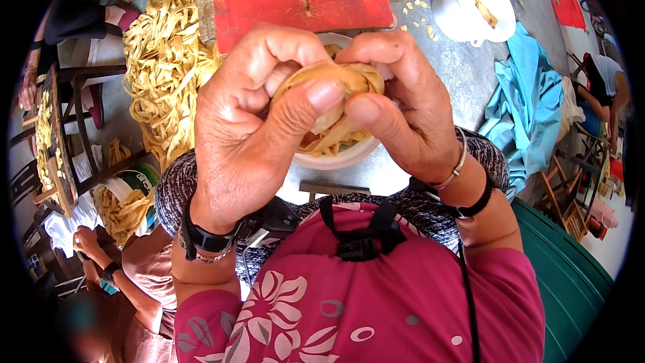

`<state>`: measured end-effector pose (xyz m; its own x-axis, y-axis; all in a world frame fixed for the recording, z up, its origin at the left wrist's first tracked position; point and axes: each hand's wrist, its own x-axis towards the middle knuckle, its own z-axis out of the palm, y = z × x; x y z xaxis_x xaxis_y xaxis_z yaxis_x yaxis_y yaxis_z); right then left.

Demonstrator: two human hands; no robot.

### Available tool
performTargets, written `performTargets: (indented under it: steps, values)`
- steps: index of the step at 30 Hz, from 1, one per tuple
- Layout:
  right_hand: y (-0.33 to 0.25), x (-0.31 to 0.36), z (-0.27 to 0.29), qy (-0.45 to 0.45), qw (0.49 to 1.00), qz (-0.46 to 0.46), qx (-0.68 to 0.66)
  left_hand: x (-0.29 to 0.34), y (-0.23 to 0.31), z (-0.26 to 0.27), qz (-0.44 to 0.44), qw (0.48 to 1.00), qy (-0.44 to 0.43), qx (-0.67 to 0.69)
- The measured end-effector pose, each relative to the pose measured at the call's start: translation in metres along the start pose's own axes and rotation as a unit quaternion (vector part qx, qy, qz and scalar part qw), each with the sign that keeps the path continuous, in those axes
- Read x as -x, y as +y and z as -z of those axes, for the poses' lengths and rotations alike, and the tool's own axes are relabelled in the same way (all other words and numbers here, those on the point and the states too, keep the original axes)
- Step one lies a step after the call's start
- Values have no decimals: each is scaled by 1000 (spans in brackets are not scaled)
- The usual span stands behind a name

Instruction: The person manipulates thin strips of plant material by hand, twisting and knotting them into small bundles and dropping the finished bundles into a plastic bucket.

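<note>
Mostly yellowish, rounded strip bundle (363, 80).

A tan strip (357, 78), looped into a rounded bundle, sits between the fingers (396, 52).

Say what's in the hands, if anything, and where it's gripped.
A bundle of yellowish strips, gripped at its left side by the left hand, right side by the right hand; contact underneath is hidden.
</note>
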<state>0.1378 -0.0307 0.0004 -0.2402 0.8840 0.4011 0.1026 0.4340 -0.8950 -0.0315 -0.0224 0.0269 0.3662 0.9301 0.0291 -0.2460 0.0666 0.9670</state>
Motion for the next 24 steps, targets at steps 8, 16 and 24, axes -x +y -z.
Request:
performTargets:
  steps: [8, 16, 24]
  values:
    - [-6, 8, 8, -87, 957, -226, -161, -7, -12, -2, 24, 998, 34, -51]
    - [0, 18, 1, 8, 860, -320, -398, -14, -18, -6, -29, 982, -12, -184]
    - [12, 19, 3, 35, 900, -261, -348, -12, -23, -19, -141, 925, -54, -347]
